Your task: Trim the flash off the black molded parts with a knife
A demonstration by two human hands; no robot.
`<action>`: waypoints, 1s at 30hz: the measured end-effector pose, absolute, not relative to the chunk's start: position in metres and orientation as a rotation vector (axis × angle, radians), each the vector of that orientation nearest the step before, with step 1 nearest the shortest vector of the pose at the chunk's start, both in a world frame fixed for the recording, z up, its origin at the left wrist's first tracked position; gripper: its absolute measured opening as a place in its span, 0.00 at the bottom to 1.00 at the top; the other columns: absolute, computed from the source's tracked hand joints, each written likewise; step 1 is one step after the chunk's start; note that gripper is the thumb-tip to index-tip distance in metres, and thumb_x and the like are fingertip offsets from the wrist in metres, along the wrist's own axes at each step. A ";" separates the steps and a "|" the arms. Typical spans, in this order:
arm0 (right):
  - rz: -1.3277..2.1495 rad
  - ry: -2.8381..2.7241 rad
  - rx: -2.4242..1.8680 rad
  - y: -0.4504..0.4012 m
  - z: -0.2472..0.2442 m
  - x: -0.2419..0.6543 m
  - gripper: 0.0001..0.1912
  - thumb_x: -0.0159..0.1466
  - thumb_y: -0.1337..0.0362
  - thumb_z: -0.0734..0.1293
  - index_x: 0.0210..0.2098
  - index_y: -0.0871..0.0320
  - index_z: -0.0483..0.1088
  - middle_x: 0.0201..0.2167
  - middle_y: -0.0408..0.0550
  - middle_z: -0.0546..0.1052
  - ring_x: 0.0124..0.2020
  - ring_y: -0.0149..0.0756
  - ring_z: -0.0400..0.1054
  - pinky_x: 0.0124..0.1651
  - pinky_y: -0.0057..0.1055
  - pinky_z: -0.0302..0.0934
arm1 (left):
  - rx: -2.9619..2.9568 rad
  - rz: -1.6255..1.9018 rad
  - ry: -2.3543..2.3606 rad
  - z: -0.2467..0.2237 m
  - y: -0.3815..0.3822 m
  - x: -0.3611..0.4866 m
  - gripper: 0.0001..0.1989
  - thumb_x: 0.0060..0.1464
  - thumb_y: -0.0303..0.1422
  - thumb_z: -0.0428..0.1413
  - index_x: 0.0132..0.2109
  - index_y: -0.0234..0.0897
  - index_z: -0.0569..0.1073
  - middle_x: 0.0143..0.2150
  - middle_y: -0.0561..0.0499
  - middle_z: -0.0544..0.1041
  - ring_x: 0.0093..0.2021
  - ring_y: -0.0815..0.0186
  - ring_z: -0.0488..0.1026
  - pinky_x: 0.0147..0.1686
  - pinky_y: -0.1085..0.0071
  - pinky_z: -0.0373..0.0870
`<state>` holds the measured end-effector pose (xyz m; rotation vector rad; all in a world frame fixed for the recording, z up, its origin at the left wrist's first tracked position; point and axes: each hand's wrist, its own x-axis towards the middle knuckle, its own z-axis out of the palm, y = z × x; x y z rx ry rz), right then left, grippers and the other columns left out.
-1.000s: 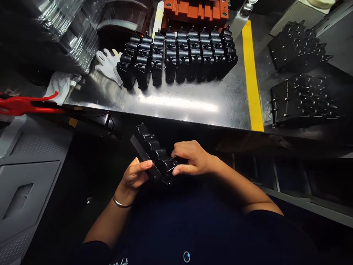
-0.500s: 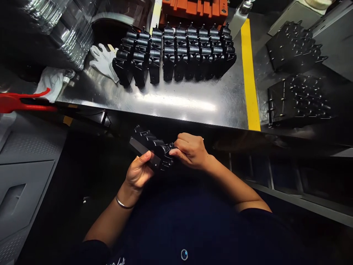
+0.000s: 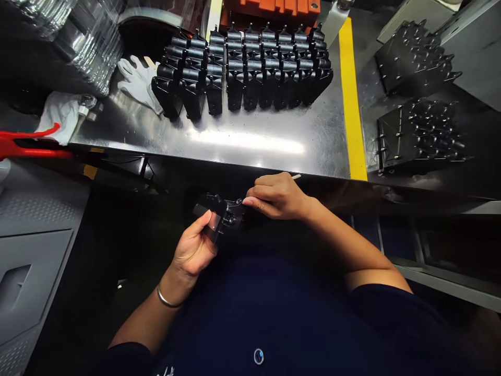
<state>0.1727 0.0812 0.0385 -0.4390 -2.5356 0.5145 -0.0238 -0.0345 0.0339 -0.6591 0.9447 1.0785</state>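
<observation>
My left hand [image 3: 195, 244] is closed around a black moulded plastic part [image 3: 219, 211], thumb on its flat side and rounded ribs facing up. The part is tilted in front of my body, below the bench edge. Just right of its end, my right hand [image 3: 276, 196] is curled around a thin stick-like tool [image 3: 296, 177]. Only a pale tip of that tool sticks out behind the knuckles; the rest is hidden in the fist. My right fingertips are close to a small lug on the part, and I cannot tell whether they touch it.
Several similar black parts [image 3: 245, 70] stand in a row on the steel bench [image 3: 250, 149]. Yellow tape [image 3: 352, 99] separates them from more black parts [image 3: 425, 128] on the right. White gloves [image 3: 136, 83], an orange block [image 3: 274, 11] and a red-handled tool [image 3: 33, 146] lie around.
The black part has turned in my left hand, so its end faces me more. My right hand has moved slightly right and away from it, and the tool's pale tip shows more.
</observation>
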 end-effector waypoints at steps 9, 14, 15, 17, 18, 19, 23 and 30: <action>1.002 -2.600 -0.305 0.089 0.043 0.182 0.19 0.70 0.59 0.62 0.26 0.61 0.72 0.19 0.42 0.69 0.21 0.24 0.60 0.27 0.25 0.51 | -0.664 1.042 0.972 0.044 -0.035 -0.020 0.21 0.69 0.26 0.40 0.37 0.29 0.76 0.28 0.46 0.83 0.27 0.68 0.82 0.29 0.78 0.80; 1.907 -2.488 -0.176 0.094 0.040 0.189 0.21 0.69 0.56 0.63 0.29 0.65 0.77 0.20 0.45 0.72 0.21 0.24 0.63 0.26 0.22 0.55 | -0.665 0.990 0.947 0.043 -0.035 -0.021 0.24 0.70 0.26 0.38 0.33 0.30 0.76 0.26 0.48 0.82 0.24 0.70 0.80 0.27 0.78 0.79; 2.035 -2.436 -0.185 0.094 0.039 0.190 0.23 0.69 0.53 0.63 0.29 0.66 0.78 0.19 0.44 0.71 0.20 0.23 0.62 0.25 0.23 0.54 | -0.656 1.026 0.931 0.042 -0.035 -0.022 0.25 0.70 0.27 0.38 0.31 0.31 0.75 0.25 0.49 0.82 0.23 0.71 0.80 0.27 0.79 0.79; 2.072 -2.282 -0.402 0.089 0.036 0.188 0.26 0.68 0.49 0.62 0.33 0.67 0.79 0.17 0.40 0.66 0.19 0.22 0.57 0.23 0.24 0.51 | -0.638 1.161 0.909 0.041 -0.033 -0.026 0.28 0.71 0.28 0.36 0.28 0.33 0.75 0.23 0.52 0.81 0.22 0.73 0.79 0.26 0.81 0.78; 1.992 -2.171 -0.578 0.085 0.034 0.185 0.28 0.69 0.47 0.61 0.34 0.66 0.79 0.17 0.38 0.63 0.19 0.22 0.55 0.23 0.24 0.51 | -0.632 1.228 0.905 0.041 -0.032 -0.027 0.29 0.71 0.28 0.36 0.27 0.34 0.75 0.22 0.53 0.80 0.21 0.74 0.78 0.26 0.82 0.77; 1.881 -2.047 -0.742 0.080 0.032 0.182 0.29 0.69 0.45 0.60 0.36 0.66 0.79 0.17 0.37 0.61 0.19 0.22 0.53 0.24 0.24 0.51 | -0.627 1.279 0.904 0.041 -0.031 -0.028 0.30 0.71 0.27 0.35 0.26 0.35 0.75 0.21 0.54 0.80 0.21 0.75 0.78 0.26 0.83 0.77; 1.567 -1.709 -0.996 0.053 0.024 0.159 0.28 0.67 0.43 0.60 0.36 0.62 0.79 0.23 0.40 0.64 0.24 0.25 0.58 0.28 0.26 0.56 | -0.611 1.309 0.911 0.040 -0.029 -0.024 0.32 0.70 0.24 0.34 0.25 0.35 0.76 0.22 0.54 0.81 0.23 0.76 0.79 0.27 0.88 0.74; 1.591 -1.457 -1.083 0.024 0.019 0.134 0.22 0.61 0.45 0.68 0.29 0.59 0.76 0.26 0.43 0.71 0.29 0.28 0.64 0.33 0.28 0.59 | -0.418 1.300 0.838 0.027 -0.037 -0.016 0.28 0.67 0.20 0.40 0.25 0.36 0.78 0.25 0.54 0.83 0.29 0.73 0.81 0.29 0.85 0.76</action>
